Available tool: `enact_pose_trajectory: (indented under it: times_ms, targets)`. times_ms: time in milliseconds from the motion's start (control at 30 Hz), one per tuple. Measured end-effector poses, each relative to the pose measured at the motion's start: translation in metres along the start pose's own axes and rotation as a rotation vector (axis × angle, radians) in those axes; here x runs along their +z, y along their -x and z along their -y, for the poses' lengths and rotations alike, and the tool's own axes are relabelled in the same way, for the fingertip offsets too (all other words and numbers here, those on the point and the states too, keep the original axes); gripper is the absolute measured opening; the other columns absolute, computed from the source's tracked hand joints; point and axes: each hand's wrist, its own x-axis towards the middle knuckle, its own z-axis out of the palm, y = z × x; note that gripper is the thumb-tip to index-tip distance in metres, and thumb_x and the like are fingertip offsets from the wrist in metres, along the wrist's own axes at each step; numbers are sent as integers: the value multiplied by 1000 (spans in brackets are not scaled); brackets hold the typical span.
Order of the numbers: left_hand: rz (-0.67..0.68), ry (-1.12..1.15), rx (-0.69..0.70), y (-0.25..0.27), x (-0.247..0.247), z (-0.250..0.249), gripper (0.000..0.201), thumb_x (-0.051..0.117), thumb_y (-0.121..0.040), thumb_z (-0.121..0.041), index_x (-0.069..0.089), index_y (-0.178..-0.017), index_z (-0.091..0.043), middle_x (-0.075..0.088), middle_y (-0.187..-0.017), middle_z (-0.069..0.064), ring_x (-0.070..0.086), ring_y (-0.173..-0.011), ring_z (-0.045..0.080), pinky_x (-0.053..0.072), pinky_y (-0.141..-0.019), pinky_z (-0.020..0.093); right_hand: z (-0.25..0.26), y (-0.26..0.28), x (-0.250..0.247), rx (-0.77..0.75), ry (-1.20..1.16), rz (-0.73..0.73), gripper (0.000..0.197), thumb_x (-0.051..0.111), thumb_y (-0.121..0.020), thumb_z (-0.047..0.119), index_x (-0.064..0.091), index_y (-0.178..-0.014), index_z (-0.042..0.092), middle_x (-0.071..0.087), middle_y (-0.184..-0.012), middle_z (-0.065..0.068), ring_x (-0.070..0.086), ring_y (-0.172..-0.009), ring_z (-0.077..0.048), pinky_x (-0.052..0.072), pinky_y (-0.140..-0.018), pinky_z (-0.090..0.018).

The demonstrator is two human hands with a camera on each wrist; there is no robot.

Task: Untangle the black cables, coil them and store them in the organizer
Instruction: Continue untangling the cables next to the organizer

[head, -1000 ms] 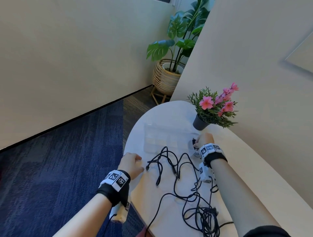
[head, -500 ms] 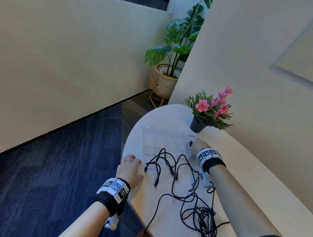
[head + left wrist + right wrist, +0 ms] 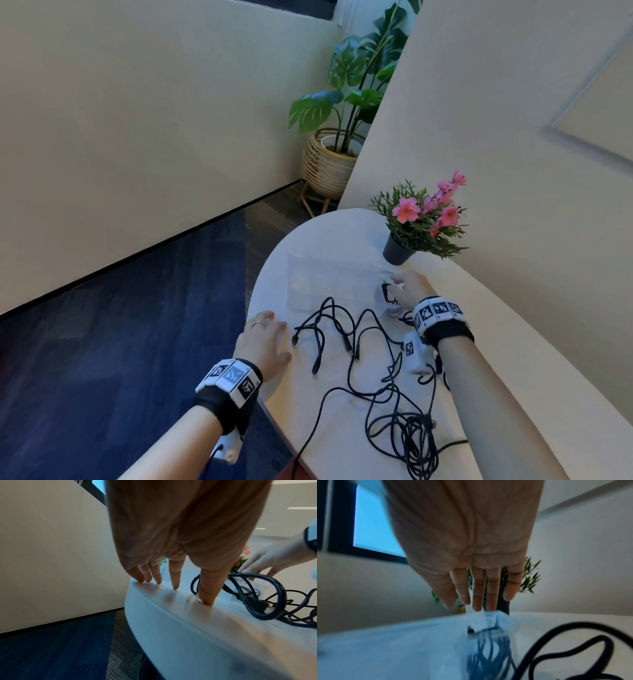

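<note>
Our right hand (image 3: 409, 286) has slid forward over the clear organizer (image 3: 322, 279); fingers straight, gripping nothing — a coiled cable (image 3: 388, 294) already sits in its near compartment; our left hand (image 3: 263, 339) has flattened on the table (image 3: 342, 438) edge, empty; the black cables (image 3: 387, 387) lie tangled nearby — we judge they're next.

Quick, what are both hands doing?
Left hand: open, fingertips resting on the table.
Right hand: open, holding nothing, over the organizer.
</note>
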Motion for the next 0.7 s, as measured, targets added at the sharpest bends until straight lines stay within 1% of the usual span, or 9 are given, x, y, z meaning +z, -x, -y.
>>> enact_pose_trajectory:
  times_ms: [67, 133, 200, 267, 300, 400, 467, 567, 700]
  targets:
    - [2, 2, 4, 0, 0, 0, 63, 58, -86, -42, 33, -142, -30, 13, -154, -4, 14, -141, 18, 29, -110, 36, -4, 25, -16, 12, -170, -125, 32, 52, -94, 22, 61, -123, 11, 61, -120, -7, 58, -105, -25, 43, -92, -30]
    - [12, -6, 12, 2, 0, -1, 63, 58, -85, -43, 33, -142, -30, 14, -154, -4, 15, -141, 18, 29, -110, 36, -11, 55, -23, 12, -269, -205, 35, 55, -94, 22, 59, -126, 11, 62, -121, -8, 57, -96, -17, 39, -86, -22]
    - [17, -19, 29, 4, 1, -5, 60, 58, -85, -43, 36, -139, -30, 16, -153, -4, 18, -140, 18, 30, -110, 35, -18, 87, -18, 1, -299, -224, 33, 58, -92, 22, 62, -124, 11, 65, -118, -7, 56, -90, -12, 39, -83, -19]
    - [14, -17, 40, 7, 2, -9, 55, 58, -86, -43, 41, -136, -29, 20, -152, -3, 22, -139, 18, 30, -109, 35, -23, 116, -5, -24, -273, -143, 35, 60, -91, 25, 62, -124, 14, 66, -115, -3, 56, -92, -8, 39, -84, -16]
    - [13, -10, 43, 9, 3, -12, 52, 57, -87, -42, 44, -134, -28, 21, -152, -2, 23, -138, 19, 30, -109, 34, -25, 128, 4, -46, -236, -50, 40, 62, -89, 30, 59, -128, 18, 63, -119, 0, 55, -99, -8, 39, -87, -17]
    - [20, 20, 40, 16, 8, -15, 50, 57, -88, -38, 44, -134, -25, 22, -151, -2, 24, -138, 20, 30, -110, 34, -28, 153, 33, -97, 6, 279, 57, 66, -81, 50, 50, -134, 35, 39, -142, 9, 35, -131, -12, 31, -108, -32]
    - [22, 33, 40, 22, 10, -14, 52, 58, -87, -35, 43, -136, -24, 22, -151, -2, 23, -138, 20, 30, -111, 34, -28, 160, 48, -106, 108, 348, 49, 68, -81, 46, 56, -127, 37, 34, -143, 10, 30, -134, -12, 30, -110, -35]
    - [16, 42, 43, 29, 12, -11, 52, 60, -87, -33, 44, -135, -24, 23, -151, -2, 24, -138, 19, 31, -111, 35, -27, 163, 52, -145, 62, 158, 19, 66, -85, 35, 72, -103, 31, 44, -133, 8, 40, -127, -14, 37, -102, -34]
    - [-44, 172, -14, 37, 8, -23, 51, 58, -90, -31, 43, -136, -16, 31, -145, 5, 37, -130, 21, 35, -108, 35, -28, 167, 34, -140, -102, -86, 17, 65, -87, 33, 75, -100, 28, 52, -120, 7, 49, -112, -12, 43, -92, -30]
